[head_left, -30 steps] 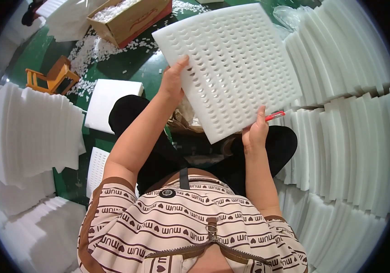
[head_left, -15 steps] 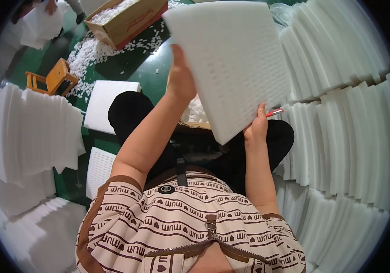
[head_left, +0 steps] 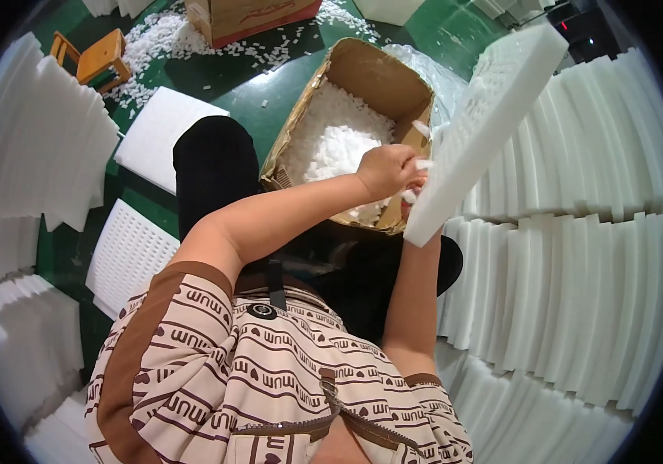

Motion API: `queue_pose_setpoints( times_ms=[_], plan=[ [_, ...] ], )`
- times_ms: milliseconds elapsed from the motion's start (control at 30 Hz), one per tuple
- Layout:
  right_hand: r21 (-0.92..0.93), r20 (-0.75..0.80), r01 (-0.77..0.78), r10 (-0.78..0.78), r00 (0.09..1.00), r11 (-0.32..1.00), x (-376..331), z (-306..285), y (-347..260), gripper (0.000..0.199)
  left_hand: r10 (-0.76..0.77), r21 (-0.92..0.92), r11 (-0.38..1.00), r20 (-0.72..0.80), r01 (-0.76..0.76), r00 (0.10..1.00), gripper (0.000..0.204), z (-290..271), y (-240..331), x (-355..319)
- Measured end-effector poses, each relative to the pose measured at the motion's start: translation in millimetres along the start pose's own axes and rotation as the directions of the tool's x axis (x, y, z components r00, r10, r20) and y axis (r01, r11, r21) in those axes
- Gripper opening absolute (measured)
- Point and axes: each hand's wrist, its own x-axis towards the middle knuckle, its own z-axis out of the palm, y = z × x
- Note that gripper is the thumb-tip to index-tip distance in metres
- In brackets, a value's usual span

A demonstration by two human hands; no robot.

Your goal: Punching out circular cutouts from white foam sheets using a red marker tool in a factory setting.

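A thick white foam sheet (head_left: 486,131) stands tilted on edge over the right side of a cardboard box (head_left: 382,69). My right hand (head_left: 419,184) grips its lower part and is mostly hidden by the sheet; a bit of red shows beside the fingers. Against the sheet's left face my left hand (head_left: 387,172) is closed, with small white foam pieces at its fingertips. One loose foam piece (head_left: 422,128) is in the air near the box's right wall. More small foam pieces (head_left: 339,139) lie heaped inside the box.
Tall stacks of foam sheets rise at the right (head_left: 556,271) and left (head_left: 30,147). Two foam sheets lie on the green floor by my left knee, one with rows of holes (head_left: 126,259). Farther off are a wooden stool (head_left: 103,58), scattered foam bits and another cardboard box (head_left: 258,19).
The foam sheet has swung right and turned edge-on, uncovering the box. My left hand has let go of the sheet's left edge and moved to its face. My view has shifted too.
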Motion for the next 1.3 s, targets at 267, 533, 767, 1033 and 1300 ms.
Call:
queue_pose_setpoints(
  times_ms=[267, 533, 767, 1033, 1300],
  plan=[
    [0.57, 0.367, -0.56, 0.424, 0.828, 0.601, 3.0, 8.1, -4.3, 0.09, -0.3, -0.556, 0.819, -0.207, 0.14, 0.931, 0.039, -21.9, -35.6, 72.0],
    [0.624, 0.285, -0.541, 0.48, 0.83, 0.564, -14.1, 42.3, 5.0, 0.085, -0.034, -0.345, 0.935, -0.3, -0.076, 0.953, 0.037, -69.4, 44.7, 131.6],
    [0.561, 0.548, -0.693, 0.424, 0.721, 0.453, 0.7, 13.9, 30.0, 0.107, 0.073, -0.162, 0.982, -0.125, -0.093, 0.99, 0.025, -60.4, 30.0, 125.5],
    [0.597, 0.492, -0.659, 0.441, 0.751, 0.458, -10.9, 30.7, 25.6, 0.1, -0.163, -0.48, 0.876, -0.365, -0.035, 0.917, 0.013, -51.4, 20.2, 112.4],
    [0.533, 0.609, -0.738, 0.417, 0.674, 0.414, -0.1, 10.4, 41.0, 0.104, 0.033, -0.189, 0.979, -0.202, -0.072, 0.979, 0.015, -55.8, 16.9, 132.5]
  ],
)
